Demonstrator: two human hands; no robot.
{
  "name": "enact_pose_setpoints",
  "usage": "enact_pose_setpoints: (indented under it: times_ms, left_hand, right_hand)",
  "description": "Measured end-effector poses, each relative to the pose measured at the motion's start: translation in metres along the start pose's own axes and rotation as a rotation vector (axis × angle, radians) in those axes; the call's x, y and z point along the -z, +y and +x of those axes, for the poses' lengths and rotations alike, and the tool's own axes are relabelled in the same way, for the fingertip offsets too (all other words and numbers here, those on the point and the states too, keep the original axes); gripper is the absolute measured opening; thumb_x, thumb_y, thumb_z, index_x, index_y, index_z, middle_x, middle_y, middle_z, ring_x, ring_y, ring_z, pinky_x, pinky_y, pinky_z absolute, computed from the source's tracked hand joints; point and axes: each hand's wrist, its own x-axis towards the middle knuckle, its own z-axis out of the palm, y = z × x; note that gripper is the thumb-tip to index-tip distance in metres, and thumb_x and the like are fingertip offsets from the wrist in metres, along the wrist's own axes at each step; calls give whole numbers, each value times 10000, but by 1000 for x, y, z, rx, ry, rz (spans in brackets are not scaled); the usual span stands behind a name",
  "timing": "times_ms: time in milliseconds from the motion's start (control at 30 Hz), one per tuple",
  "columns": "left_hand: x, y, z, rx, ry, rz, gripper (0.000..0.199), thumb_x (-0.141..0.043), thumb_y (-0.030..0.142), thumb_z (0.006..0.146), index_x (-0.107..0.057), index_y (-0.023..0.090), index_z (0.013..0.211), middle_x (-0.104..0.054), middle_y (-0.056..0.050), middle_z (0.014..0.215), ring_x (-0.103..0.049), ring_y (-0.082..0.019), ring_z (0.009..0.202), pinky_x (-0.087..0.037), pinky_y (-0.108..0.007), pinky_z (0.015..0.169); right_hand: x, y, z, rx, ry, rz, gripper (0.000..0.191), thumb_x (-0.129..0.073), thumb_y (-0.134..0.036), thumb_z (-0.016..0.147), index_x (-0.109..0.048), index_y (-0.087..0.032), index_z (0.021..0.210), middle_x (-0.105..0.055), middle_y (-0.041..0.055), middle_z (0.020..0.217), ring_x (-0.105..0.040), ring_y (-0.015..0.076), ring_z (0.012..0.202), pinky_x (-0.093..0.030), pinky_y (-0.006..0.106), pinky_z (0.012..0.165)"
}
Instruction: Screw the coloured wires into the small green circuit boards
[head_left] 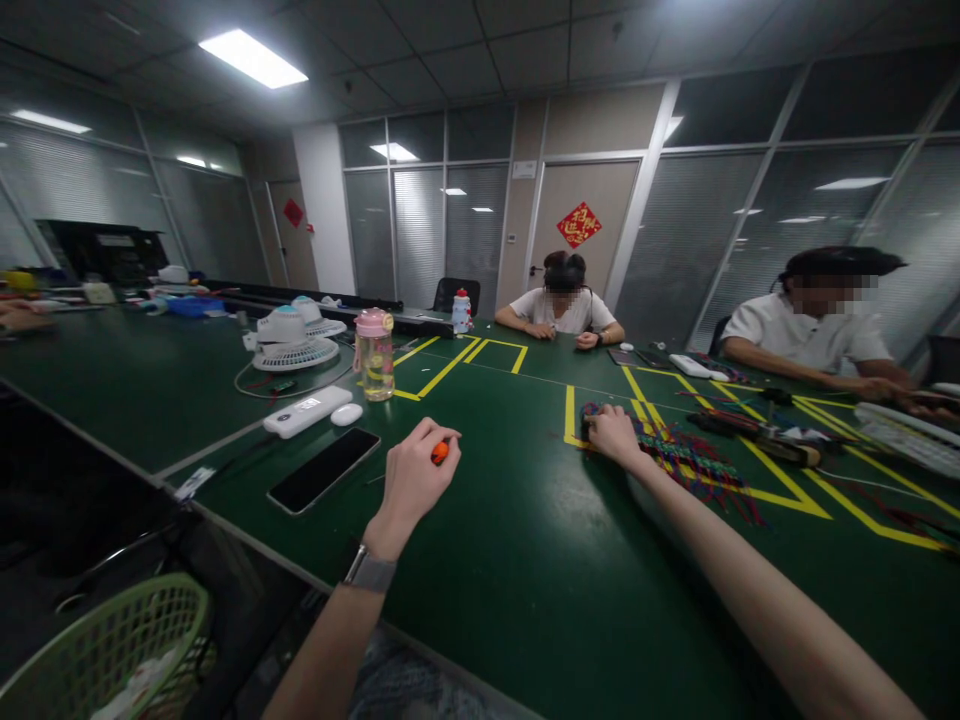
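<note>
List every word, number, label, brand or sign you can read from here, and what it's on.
"招财进宝", as far as the blur lets me tell: gold on the red diamond sign.
Unreadable: smaller red diamond, far left.
Unreadable: white wall plate.
Unreadable: white label at the table edge.
Unreadable: markings on the white device near the phone.
No brand or number is legible.
</note>
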Motion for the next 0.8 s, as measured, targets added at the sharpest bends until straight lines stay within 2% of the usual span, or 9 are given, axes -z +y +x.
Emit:
enact_pose_setpoints:
  times_ms: [100,233,433,633,800]
  left_hand:
    - [0,1,0,2,3,-4,212,-466,281,871,-664,203,872,-598,-14,862,-590,-121,721,-454,-226,622]
    - [2,2,0,8,-15,-7,215,-460,283,874,-660,205,874,-598,-14,868,-586,-122,715,-452,-231,623]
    - [2,2,0,7,-13,-6,218,-454,283,878,-658,205,869,-594,-13,868,-586,-119,711,-453,-228,614]
    - [2,2,0,12,-29,4,209,-464,281,873,-660,208,885,-593,-11,873,-585,-115,700,-456,-229,616]
    - [2,2,0,-2,-3,30,221,-454,281,874,-663,210,875,-600,-17,865,-583,-117,695,-459,-239,644]
  right_hand:
    - [2,1,0,39,-11,9,368,-414,-150,834,-722,-190,1030,-608,146,1107,-485,299,1019,-372,366,804]
    - [6,-3,-3,171,-20,34,362,-401,-125,837,-717,-193,999,-636,84,1143,-476,272,1049,-367,351,848]
    - [13,-18,-10,345,-34,58,301,-394,-63,836,-675,-108,934,-674,124,990,-556,210,984,-360,271,888]
    - [11,-36,-6,266,-17,61,245,-419,-113,864,-515,-72,1085,-662,170,929,-618,243,874,-405,285,741]
    - [6,-62,-6,220,7,119,296,-459,-79,822,-455,-96,1118,-637,195,1036,-627,263,893,-416,296,709]
